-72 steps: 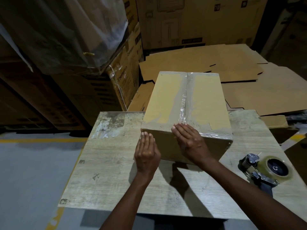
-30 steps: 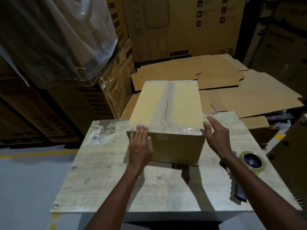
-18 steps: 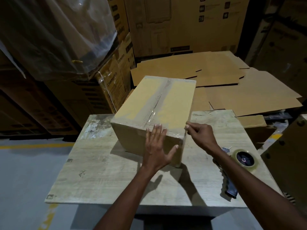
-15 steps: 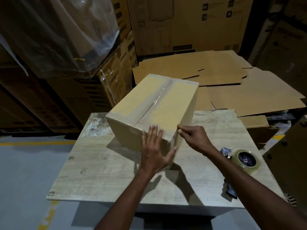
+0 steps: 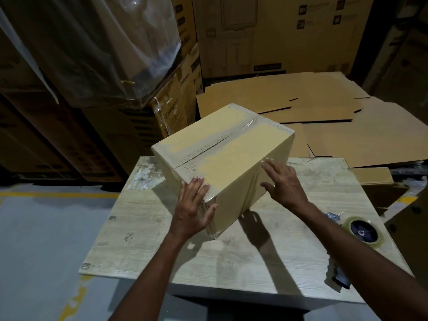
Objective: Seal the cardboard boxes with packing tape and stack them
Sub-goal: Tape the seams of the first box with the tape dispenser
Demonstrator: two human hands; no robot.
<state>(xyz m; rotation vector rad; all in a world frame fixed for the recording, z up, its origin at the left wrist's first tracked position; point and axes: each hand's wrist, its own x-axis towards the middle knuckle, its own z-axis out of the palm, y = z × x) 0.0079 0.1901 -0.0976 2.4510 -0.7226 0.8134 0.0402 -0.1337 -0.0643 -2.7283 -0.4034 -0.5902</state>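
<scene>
The cardboard box [image 5: 222, 158] stands on the table [image 5: 148, 239], towards its far side and turned on the diagonal, so that one vertical corner points at the person. A strip of clear packing tape [image 5: 215, 147] runs along the seam of its closed top flaps and folds down over the end, and more shiny tape wraps the near corner.

The left hand [image 5: 193, 209] lies on that near corner. Its fingers are straight and together, the tips reach the top edge, and the thumb is spread out across the corner onto the right-hand face. It is flat against the cardboard and grasps nothing. The right hand [image 5: 283, 181] is at the box's right-hand face, fingers straight and slightly fanned, with the fingertips at the upper edge. It too is open. Whether its palm presses the side or is just off it cannot be told. The box thus sits between the two hands, ahead of both wrists.

Near the table's right edge, well apart from the box, lies a tape dispenser [image 5: 361, 232] with its roll, partly behind the right forearm. Beyond the table, flattened cardboard sheets [image 5: 324, 126] lie in a low pile. Behind them stand tall printed cartons [image 5: 266, 35], and to the left a plastic-wrapped load [image 5: 92, 42] sits on further cartons. A yellow line [image 5: 58, 194] crosses the grey floor at left.
</scene>
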